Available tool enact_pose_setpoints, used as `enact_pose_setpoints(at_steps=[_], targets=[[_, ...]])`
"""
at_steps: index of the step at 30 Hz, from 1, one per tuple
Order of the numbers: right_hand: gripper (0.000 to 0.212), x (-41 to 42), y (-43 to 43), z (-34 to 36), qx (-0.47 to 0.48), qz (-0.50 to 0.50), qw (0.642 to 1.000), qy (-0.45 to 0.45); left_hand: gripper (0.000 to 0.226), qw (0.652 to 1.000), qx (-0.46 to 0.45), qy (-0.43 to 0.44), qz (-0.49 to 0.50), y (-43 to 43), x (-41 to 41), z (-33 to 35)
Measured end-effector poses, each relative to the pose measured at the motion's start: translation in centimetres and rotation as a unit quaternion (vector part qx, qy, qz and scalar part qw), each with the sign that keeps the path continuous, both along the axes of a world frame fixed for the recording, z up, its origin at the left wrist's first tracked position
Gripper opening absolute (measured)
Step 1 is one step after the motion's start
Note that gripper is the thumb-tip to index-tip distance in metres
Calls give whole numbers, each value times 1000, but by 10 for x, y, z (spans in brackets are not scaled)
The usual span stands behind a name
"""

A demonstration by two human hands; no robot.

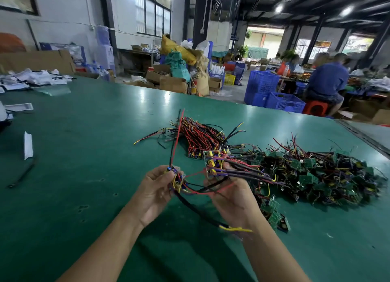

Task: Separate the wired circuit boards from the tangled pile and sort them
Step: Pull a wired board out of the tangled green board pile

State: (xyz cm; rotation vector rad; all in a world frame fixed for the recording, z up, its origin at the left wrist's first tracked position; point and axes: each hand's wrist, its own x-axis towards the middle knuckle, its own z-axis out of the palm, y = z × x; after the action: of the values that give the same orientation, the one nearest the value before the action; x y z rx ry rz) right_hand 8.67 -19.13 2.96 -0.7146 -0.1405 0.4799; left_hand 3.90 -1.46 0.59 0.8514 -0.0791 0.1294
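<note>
My left hand (154, 188) grips a small wired circuit board (176, 176) whose red and black leads stick up and away from me. My right hand (230, 195) holds a second green board (212, 165) with a bundle of dark and purple wires trailing right into the tangled pile (316, 174). Red and black wires loop between the two boards. A black sleeved cable with yellow ends (236, 228) hangs below my right wrist. Behind my hands lies a sorted bundle of boards with red and black wires (202, 138).
The green table mat (84, 155) spreads all round. A few loose green boards (274, 214) lie right of my right wrist. A white strip (28, 145) and a black cable (22, 174) lie far left. Blue crates (282, 102) and seated people are beyond the table.
</note>
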Motion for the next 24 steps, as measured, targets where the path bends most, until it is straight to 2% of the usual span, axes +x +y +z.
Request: enact_pose_setpoints(at_steps=[4, 7, 10, 14, 18, 20, 22, 24], targets=[[17, 15, 0, 9, -55, -56, 997, 6, 46, 993, -116, -8, 12, 13, 2, 1], [9, 27, -6, 9, -181, -49, 982, -4, 43, 980, -193, -42, 21, 28, 2, 4], [11, 35, -8, 6, -360, 43, 931, -44, 47, 976, -204, -50, 56, 34, 2, 2], [12, 41, 6, 1, -500, 128, 852, -90, 54, 977, -193, -27, 82, 33, 4, -1], [14, 41, 26, -5, -542, 199, 808, -113, 54, 979, -186, -16, 82, 29, 2, 0], [16, 40, 34, -11, -535, 213, 809, -117, 45, 979, -183, 1, 83, 26, 1, 2], [15, 38, 40, -16, -523, 200, 819, -124, 21, 978, -186, 19, 87, 24, 1, 4], [12, 36, 44, -22, -526, 161, 823, -141, 15, 978, -185, 27, 91, 21, 2, 6]])
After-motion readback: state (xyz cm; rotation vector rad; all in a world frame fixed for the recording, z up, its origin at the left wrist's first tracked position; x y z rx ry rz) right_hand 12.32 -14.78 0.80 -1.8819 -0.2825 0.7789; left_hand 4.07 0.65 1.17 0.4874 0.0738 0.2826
